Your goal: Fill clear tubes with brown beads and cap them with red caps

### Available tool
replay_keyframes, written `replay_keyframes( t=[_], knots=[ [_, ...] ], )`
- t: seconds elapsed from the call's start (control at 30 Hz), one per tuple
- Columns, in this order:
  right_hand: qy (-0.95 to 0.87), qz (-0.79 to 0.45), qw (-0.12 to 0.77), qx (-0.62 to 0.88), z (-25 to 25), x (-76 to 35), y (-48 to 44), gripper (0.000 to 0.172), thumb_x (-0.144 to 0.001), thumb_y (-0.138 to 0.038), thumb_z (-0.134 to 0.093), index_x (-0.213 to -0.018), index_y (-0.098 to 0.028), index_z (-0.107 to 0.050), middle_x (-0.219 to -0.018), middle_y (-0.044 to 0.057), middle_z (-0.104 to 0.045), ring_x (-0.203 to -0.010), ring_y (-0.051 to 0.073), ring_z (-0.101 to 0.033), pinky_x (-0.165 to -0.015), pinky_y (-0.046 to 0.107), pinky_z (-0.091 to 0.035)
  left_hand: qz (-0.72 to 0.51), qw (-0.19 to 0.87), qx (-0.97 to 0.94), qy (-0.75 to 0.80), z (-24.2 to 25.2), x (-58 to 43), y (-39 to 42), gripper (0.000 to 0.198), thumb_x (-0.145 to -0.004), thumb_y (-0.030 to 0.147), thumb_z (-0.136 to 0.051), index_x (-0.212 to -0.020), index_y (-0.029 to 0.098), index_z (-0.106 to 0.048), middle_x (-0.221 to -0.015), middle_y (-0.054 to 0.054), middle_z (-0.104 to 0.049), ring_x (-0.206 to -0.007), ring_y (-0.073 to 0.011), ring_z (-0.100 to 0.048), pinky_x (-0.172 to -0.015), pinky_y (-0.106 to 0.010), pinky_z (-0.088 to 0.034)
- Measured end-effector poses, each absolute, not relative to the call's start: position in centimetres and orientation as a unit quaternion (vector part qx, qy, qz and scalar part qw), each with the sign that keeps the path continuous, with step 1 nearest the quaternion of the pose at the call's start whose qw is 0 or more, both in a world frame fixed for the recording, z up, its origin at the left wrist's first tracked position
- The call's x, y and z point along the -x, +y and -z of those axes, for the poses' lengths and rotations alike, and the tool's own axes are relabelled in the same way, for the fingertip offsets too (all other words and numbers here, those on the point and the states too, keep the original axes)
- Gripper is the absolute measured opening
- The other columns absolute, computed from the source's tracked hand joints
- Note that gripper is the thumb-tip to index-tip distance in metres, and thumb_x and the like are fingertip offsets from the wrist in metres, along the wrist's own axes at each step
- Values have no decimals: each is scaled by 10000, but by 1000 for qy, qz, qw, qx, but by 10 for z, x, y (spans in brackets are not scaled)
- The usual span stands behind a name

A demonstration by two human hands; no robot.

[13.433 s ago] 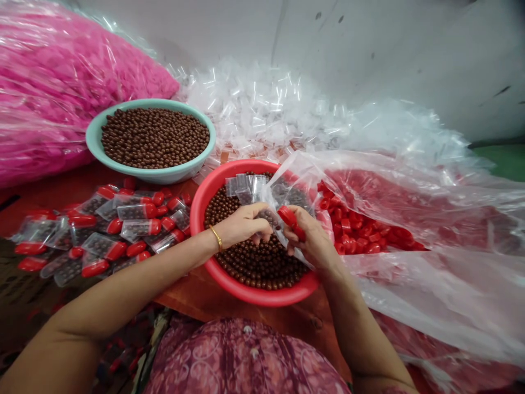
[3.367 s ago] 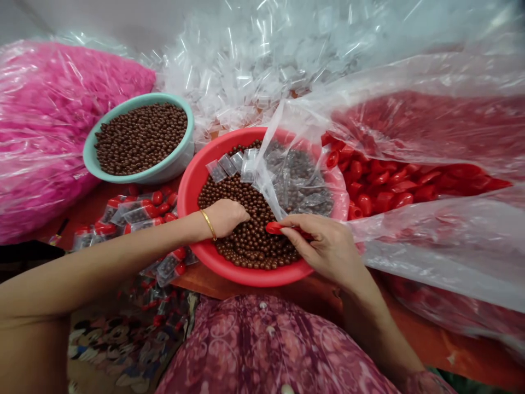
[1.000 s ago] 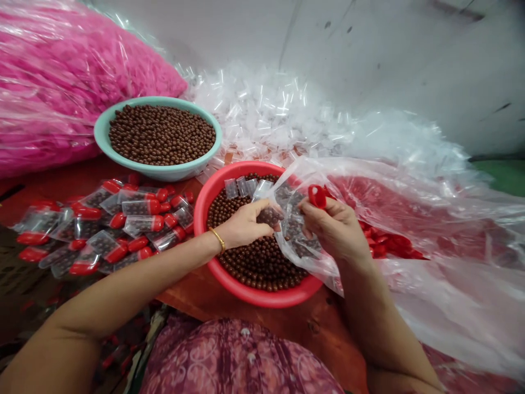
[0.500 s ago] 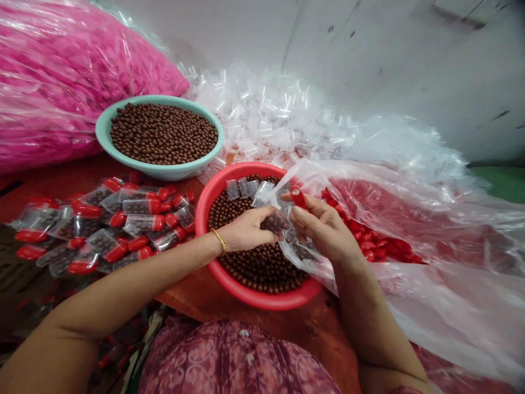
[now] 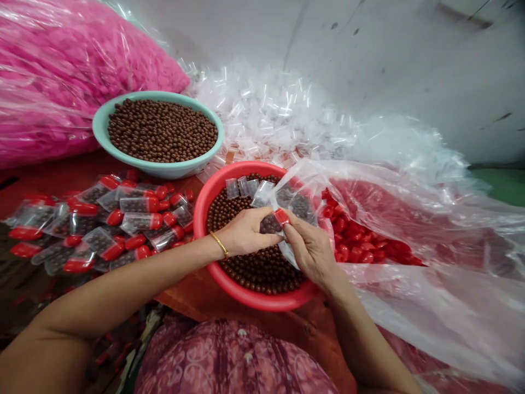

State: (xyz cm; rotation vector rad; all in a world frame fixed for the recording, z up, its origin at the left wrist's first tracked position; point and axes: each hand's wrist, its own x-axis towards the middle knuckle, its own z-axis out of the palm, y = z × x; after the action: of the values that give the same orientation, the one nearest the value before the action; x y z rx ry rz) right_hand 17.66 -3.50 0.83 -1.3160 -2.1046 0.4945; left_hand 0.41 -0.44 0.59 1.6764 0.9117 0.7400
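Over the red basin [image 5: 250, 293] of brown balls [image 5: 262, 268], my left hand [image 5: 246, 232] is closed around a small clear tube [image 5: 270, 223] filled with brown balls. My right hand [image 5: 309, 249] pinches a red cap [image 5: 281, 216] against the tube's open end. Several empty clear tubes [image 5: 246, 186] lie on the balls at the basin's far side. A gold bangle [image 5: 219, 244] is on my left wrist.
A teal bowl [image 5: 102, 131] of brown balls stands at the back left. Filled, red-capped tubes [image 5: 123, 219] lie piled left of the basin. A clear bag of red caps [image 5: 369, 241] is on the right, empty clear tubes [image 5: 279, 120] heaped behind, a pink bag [image 5: 61, 71] far left.
My right hand has come down from above the bag and brought the red cap onto the end of the tube held in my left hand.
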Motion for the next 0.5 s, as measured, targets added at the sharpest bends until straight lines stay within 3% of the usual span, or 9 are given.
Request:
replay_keyframes(
  t=[0.1,0.23,0.4,0.5],
  knots=[
    [-841,-87,244,475,-8,-181,-35,425,-937,-289,-332,-1251,-134,-572,-891,106,-714,-764,178,-671,-705,273,-519,-286,491,-722,395,-6,-3,-5,156,-684,252,-578,-791,139,-570,-641,37,-519,-613,-107,-466,-589,-232,-373],
    [-891,40,209,401,-8,-185,-36,434,-926,-252,-333,-1263,-79,-545,-609,60,-633,-511,148,-567,-503,253,-438,-256,491,-734,393,-6,-3,-7,74,-633,198,-550,-646,156,-491,-564,60,-444,-544,-82,-399,-515,-208,-294],
    [-891,3,186,414,-10,-183,-38,478,-928,-280,-299,-1287,-55,-520,-629,78,-623,-533,155,-555,-532,270,-449,-271,506,-711,405,-8,-6,-8,111,-599,180,-549,-591,166,-439,-544,61,-425,-538,-76,-379,-494,-195,-278],
    [-856,-54,219,465,-18,-183,-37,521,-935,-392,-271,-1195,-98,-613,-614,71,-607,-547,149,-557,-557,267,-445,-283,530,-688,407,-9,-9,-6,111,-614,230,-568,-626,161,-482,-559,53,-443,-550,-81,-391,-499,-194,-302]
  ],
)
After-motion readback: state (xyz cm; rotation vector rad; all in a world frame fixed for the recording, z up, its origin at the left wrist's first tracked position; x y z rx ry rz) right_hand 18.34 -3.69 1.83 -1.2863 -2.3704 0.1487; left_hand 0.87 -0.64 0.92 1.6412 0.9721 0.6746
